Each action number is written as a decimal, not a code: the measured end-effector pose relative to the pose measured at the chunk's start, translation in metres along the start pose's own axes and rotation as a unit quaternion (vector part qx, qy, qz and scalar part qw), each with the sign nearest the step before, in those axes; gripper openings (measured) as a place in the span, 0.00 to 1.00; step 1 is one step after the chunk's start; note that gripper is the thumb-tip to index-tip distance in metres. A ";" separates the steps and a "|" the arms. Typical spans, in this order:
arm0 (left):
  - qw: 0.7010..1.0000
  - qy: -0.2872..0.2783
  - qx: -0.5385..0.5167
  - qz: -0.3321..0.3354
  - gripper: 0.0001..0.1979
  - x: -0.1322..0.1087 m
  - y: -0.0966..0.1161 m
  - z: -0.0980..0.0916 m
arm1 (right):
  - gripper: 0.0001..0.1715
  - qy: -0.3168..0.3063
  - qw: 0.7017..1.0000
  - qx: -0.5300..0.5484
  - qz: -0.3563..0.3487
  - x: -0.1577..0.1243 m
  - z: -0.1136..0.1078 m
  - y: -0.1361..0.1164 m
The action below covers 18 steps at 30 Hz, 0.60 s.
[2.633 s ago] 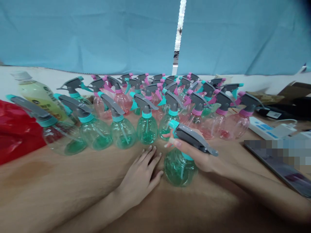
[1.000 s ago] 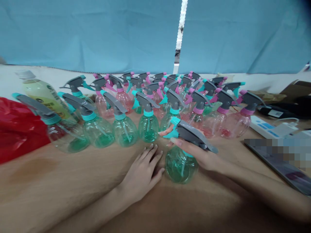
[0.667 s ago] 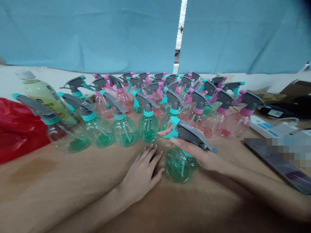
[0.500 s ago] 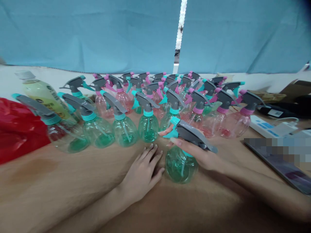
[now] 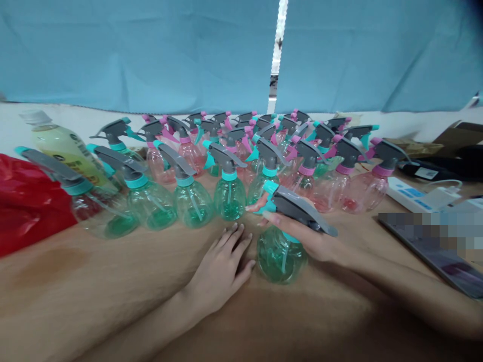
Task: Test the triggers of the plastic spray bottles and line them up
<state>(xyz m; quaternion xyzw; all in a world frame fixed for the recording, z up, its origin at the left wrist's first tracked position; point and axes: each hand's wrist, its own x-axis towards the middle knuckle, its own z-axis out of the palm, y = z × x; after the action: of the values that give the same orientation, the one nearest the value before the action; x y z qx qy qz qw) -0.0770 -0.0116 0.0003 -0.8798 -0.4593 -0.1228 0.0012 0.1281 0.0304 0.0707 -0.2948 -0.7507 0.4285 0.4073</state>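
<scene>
My right hand (image 5: 302, 234) grips a green spray bottle (image 5: 279, 259) around its neck, below the grey head with its turquoise nozzle and trigger. The bottle is close to the tabletop; whether its base touches I cannot tell. To its left, my left hand (image 5: 222, 269) lies palm down on the wooden table (image 5: 151, 301), holding nothing, fingers stretched forward. Just beyond its fingertips stands another green spray bottle (image 5: 231, 198) with a little green tint at the base. Beside that one is a further green spray bottle (image 5: 193, 203) in the same front row.
Several pink spray bottles (image 5: 364, 193) and green ones stand in rows at the back. On the left are a red plastic bag (image 5: 33, 206) and a yellow-labelled drink bottle (image 5: 71, 151). At right lie a power strip (image 5: 409, 196) and a dark phone or tablet (image 5: 426, 251).
Both hands and the held spray bottle keep almost the same place. The background is shifted very slightly, as if the camera turned a little.
</scene>
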 end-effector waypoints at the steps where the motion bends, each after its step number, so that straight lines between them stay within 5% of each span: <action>1: 1.000 0.001 0.001 0.000 0.24 0.000 0.000 0.000 | 0.12 0.002 1.000 -0.010 -0.006 0.000 0.000 -0.001; 11: 1.000 0.009 0.011 -0.004 0.24 -0.002 -0.002 0.004 | 0.13 0.033 0.999 -0.023 -0.033 0.000 -0.001 -0.001; 18: 1.000 0.006 0.016 0.002 0.24 -0.001 -0.003 0.003 | 0.09 -0.013 0.999 0.011 -0.038 0.003 -0.003 -0.003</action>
<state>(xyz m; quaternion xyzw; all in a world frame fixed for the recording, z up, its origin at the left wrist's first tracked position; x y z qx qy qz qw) -0.0787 -0.0104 -0.0035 -0.8797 -0.4596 -0.1210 0.0181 0.1294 0.0322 0.0756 -0.2564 -0.7618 0.4248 0.4165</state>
